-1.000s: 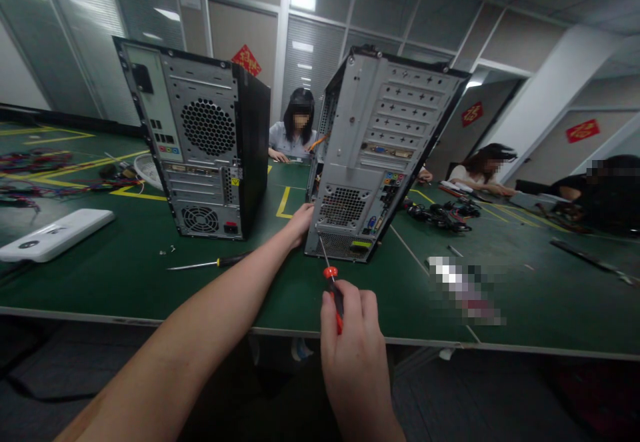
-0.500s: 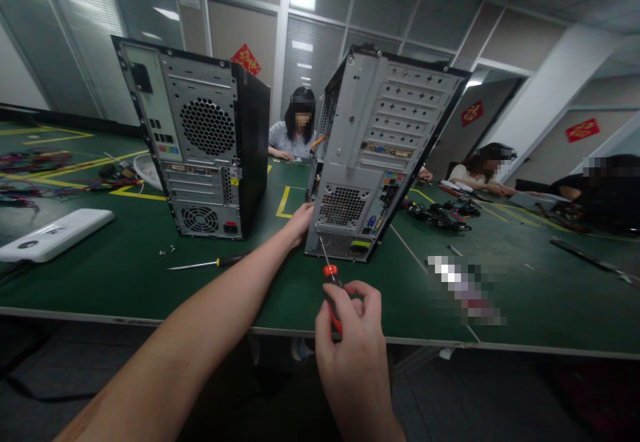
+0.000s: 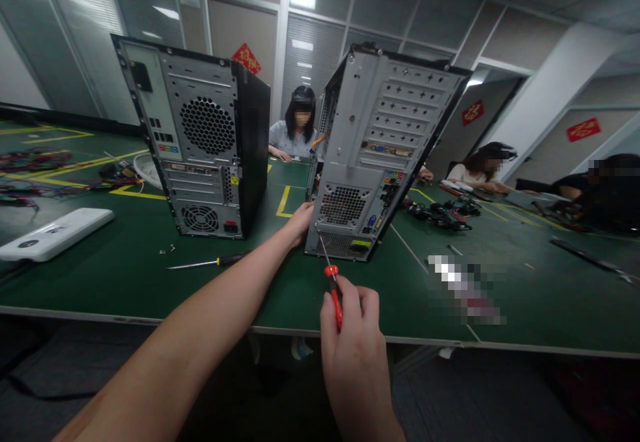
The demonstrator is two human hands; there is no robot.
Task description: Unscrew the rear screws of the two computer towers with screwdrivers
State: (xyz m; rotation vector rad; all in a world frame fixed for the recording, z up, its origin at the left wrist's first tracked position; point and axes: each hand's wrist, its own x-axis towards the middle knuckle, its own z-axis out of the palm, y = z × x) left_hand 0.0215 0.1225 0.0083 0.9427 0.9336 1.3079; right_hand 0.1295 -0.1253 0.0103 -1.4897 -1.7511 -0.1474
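Note:
My right hand (image 3: 355, 335) is closed on the handle of a red and black screwdriver (image 3: 332, 282). The screwdriver's tip meets the lower left part of the back panel of a computer case (image 3: 345, 169), which stands upright with its left side open. My left hand (image 3: 301, 222) reaches to the case's lower left side; its fingers are hidden behind the edge, so what they touch inside cannot be seen. Beneath my left forearm lies a second screwdriver (image 3: 205, 264) with a yellow and black handle.
A second computer case (image 3: 205, 135) stands on the left. A white box-shaped device (image 3: 57, 234), small metal bits (image 3: 173, 248) and bundled cables (image 3: 440, 214) lie on the green table (image 3: 125, 289). Several people sit across and to the right, one directly opposite (image 3: 295, 129).
My right hand's fingers have shifted and turned around the screwdriver handle. The tip stays at the same place on the case, and my left hand has hardly moved.

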